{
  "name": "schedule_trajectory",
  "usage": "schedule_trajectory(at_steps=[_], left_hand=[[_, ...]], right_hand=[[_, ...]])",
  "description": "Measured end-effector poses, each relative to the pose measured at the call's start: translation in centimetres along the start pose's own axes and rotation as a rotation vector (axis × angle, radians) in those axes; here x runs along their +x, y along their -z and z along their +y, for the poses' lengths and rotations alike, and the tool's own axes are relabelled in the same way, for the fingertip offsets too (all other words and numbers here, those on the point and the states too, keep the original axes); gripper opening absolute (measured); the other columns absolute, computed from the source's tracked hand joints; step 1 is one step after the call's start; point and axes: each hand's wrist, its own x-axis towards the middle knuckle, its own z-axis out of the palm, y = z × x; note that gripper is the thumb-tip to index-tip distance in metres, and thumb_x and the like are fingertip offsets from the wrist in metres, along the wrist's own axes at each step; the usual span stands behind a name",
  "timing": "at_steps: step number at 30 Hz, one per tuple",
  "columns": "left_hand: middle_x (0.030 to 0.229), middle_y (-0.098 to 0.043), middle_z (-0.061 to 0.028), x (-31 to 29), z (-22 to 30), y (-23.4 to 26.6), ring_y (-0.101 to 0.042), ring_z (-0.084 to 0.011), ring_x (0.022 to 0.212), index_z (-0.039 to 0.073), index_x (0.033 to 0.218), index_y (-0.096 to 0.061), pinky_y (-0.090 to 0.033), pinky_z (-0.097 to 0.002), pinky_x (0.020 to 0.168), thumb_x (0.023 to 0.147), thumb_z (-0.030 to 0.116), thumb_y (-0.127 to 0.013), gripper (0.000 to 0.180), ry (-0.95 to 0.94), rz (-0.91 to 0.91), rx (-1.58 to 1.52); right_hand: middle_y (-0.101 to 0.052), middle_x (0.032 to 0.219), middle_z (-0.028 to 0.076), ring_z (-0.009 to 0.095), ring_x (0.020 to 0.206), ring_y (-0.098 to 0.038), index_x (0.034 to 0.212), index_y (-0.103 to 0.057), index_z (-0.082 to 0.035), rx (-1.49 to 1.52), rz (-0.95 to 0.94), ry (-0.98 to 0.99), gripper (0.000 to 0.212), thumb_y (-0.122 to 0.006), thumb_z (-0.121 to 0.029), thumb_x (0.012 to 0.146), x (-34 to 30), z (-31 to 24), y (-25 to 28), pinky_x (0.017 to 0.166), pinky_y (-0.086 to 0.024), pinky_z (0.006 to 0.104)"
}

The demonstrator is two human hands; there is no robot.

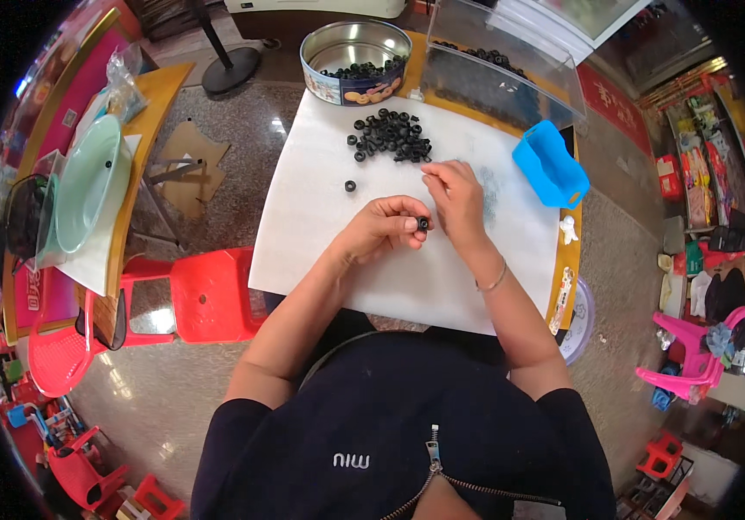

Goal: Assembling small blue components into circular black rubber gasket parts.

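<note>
Between the thumb and fingers of my left hand is a small black ring-shaped part, held above the white sheet. My right hand is just to the right of it, its thumb and forefinger brought together near the pile; whatever they pinch, if anything, is too small to make out. Beyond both hands lies a loose pile of small black parts, several of them ring-shaped. One single black ring sits apart, left of the pile.
A round tin with black parts stands at the far edge. Beside it is a clear plastic box holding more. A blue tray lies at the right edge. To the left are a red stool and a side table with a pale green basin.
</note>
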Motion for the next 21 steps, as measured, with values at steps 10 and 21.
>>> schedule_trajectory(at_steps=[10,21], left_hand=[[0.09,-0.063,-0.0079,-0.1,0.2,0.1,-0.063,-0.0154,0.078,0.0,0.102,-0.062,-0.054,-0.0285,0.072,0.084,0.003,-0.063,0.018,-0.032,-0.056,-0.079],[0.098,-0.064,-0.0106,0.0,0.5,0.3,-0.063,-0.0126,0.079,0.001,0.105,-0.06,-0.053,-0.0227,0.073,0.088,0.006,-0.06,0.018,-0.202,0.193,-0.128]], right_hand=[[-0.054,0.082,0.007,0.027,0.083,-0.05,0.083,-0.061,-0.005,-0.339,-0.168,0.271,0.01,-0.06,-0.006,0.073,3.4,2.4,-4.5,0.073,-0.042,0.0383],[-0.063,0.082,0.002,0.006,0.074,-0.056,0.096,-0.061,0.001,0.591,-0.267,-0.483,0.012,-0.059,-0.005,0.087,0.7,-3.6,3.2,0.067,-0.047,0.0204]])
